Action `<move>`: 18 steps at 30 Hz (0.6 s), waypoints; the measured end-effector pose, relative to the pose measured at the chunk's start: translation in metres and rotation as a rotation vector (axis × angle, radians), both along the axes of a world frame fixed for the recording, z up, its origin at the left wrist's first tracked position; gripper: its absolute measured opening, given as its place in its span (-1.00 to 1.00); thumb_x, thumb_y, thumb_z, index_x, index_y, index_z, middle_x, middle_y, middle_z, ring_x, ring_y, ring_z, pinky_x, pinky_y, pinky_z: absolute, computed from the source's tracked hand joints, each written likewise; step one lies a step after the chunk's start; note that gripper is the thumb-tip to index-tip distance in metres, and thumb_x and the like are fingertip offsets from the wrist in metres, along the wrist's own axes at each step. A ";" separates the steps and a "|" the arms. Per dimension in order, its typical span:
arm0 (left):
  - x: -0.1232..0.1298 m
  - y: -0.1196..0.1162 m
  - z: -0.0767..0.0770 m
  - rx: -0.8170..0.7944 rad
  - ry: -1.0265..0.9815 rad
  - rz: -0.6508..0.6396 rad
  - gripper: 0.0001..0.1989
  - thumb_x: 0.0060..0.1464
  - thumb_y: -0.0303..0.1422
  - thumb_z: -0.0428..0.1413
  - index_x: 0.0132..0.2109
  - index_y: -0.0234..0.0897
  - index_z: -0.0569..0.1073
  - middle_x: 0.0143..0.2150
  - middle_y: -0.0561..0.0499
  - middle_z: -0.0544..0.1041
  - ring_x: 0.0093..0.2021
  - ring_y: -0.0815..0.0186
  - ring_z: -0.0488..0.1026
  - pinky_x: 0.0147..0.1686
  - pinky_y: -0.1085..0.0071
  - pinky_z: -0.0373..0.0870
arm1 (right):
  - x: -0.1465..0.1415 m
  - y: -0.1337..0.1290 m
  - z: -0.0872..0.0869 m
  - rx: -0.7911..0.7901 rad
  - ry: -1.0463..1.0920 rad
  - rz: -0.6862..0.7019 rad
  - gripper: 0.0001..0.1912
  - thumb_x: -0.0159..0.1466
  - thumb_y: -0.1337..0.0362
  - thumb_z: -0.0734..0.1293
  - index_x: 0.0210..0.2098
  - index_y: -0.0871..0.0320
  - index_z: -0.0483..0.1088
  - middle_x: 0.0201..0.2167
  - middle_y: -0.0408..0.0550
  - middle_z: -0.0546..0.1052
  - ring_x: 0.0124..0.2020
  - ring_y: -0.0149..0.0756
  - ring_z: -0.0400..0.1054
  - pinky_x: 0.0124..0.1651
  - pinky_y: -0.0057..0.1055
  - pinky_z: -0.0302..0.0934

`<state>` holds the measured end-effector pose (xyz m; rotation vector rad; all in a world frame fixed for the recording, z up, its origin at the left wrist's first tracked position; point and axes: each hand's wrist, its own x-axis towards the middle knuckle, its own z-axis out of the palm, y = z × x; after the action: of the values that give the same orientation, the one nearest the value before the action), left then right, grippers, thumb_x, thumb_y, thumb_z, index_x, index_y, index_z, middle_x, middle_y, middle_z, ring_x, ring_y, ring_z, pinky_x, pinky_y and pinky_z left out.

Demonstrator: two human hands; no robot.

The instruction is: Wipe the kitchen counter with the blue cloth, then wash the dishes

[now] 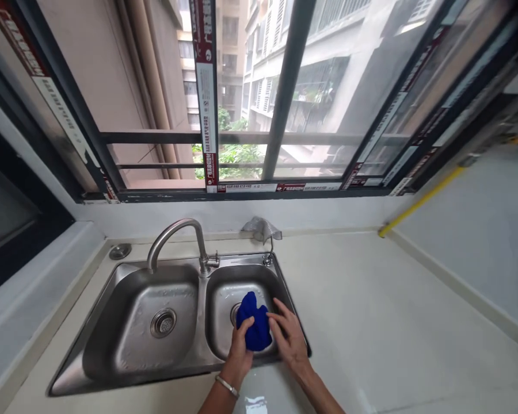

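A bunched blue cloth (pixel 254 325) is in my left hand (pixel 240 345), above the front of the right sink basin (pixel 216 287). My left thumb presses on the cloth's near face, and the other fingers are hidden behind it. To its right, my right hand (pixel 290 336) has its fingers apart, with the fingertips at the cloth's right edge; whether they touch it I cannot tell. Part of the right basin's drain (pixel 235 313) shows behind the cloth.
The left basin (pixel 129 345) has a drain (pixel 163 322) and scattered water drops. A curved faucet (pixel 176 227) stands behind the basins, its spout over the left one. A grey plastic bag (pixel 262 229) covers a dispenser at the back. White countertop (pixel 371 310) extends right; a yellow pipe (pixel 423 201) runs along the wall.
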<state>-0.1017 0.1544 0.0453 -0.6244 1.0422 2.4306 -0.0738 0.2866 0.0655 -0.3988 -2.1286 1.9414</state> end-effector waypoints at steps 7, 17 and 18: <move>-0.014 -0.016 0.017 -0.432 0.396 -0.175 -0.31 -0.24 -0.18 0.32 0.10 -0.28 0.45 0.19 -0.25 0.46 0.30 -0.11 0.27 0.28 0.05 0.21 | -0.010 -0.022 0.010 -0.928 -0.397 0.379 -0.25 0.12 -0.38 0.30 -0.06 0.14 0.48 -0.16 0.09 0.58 -0.10 -0.02 0.47 -0.17 -0.08 0.40; -0.019 -0.053 0.021 -0.097 0.270 -0.496 -0.27 -0.11 0.15 0.16 0.11 -0.23 0.49 -0.25 -0.15 0.61 -0.17 0.01 0.55 -0.14 0.07 0.51 | 0.005 -0.050 0.022 -1.037 -0.477 0.335 -0.44 -0.16 0.16 0.64 -0.22 0.23 0.46 -0.46 -0.06 0.53 -0.54 -0.42 0.34 -0.57 -0.56 0.07; -0.014 -0.051 0.018 -0.075 0.203 -0.435 -0.23 -0.11 0.22 0.12 0.12 -0.19 0.49 -0.31 -0.13 0.59 -0.25 0.01 0.56 -0.24 0.07 0.53 | 0.006 -0.055 0.028 -1.123 -0.459 0.376 -0.45 -0.15 0.13 0.63 -0.24 0.25 0.47 -0.47 -0.06 0.52 -0.54 -0.43 0.33 -0.58 -0.57 0.08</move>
<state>-0.1159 0.1039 0.0630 -0.1491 1.2090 2.1067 -0.0673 0.2313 0.0937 -0.6972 -1.0782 3.4138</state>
